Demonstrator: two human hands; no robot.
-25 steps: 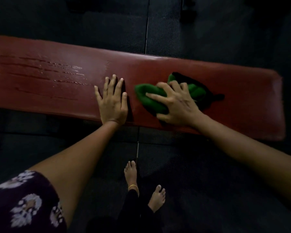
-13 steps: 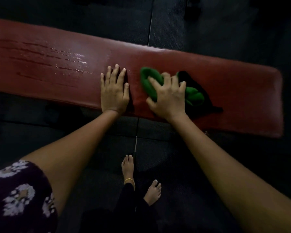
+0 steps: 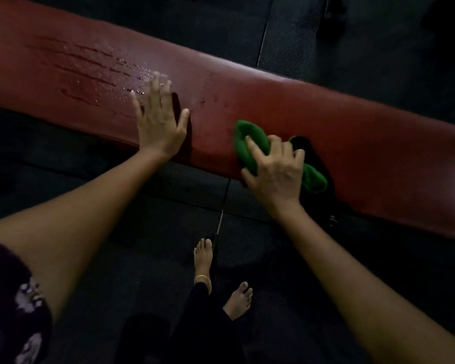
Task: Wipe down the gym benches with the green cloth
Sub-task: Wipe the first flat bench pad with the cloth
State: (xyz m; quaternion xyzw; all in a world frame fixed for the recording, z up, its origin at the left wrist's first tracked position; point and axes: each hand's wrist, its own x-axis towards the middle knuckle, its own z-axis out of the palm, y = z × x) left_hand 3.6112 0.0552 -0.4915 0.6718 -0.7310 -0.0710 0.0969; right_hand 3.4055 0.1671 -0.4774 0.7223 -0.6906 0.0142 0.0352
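The red bench (image 3: 313,106) runs slantwise across the view, with streaks and beads of water (image 3: 97,67) lying on its left part. The likely failure is that this wet patch gets missed or only smeared: the cloth works the near edge well to the right of it, bunched up so little of it meets the surface. The left hand (image 3: 159,122) rests flat just beside the droplets, fingers spread, bracing the body; on wet vinyl that palm could slip. The right hand (image 3: 273,169) lies on the green cloth (image 3: 244,143), fingers curled over it and gripping the wad against the near edge. The cloth could slide off that edge onto the dark floor mats (image 3: 168,219).
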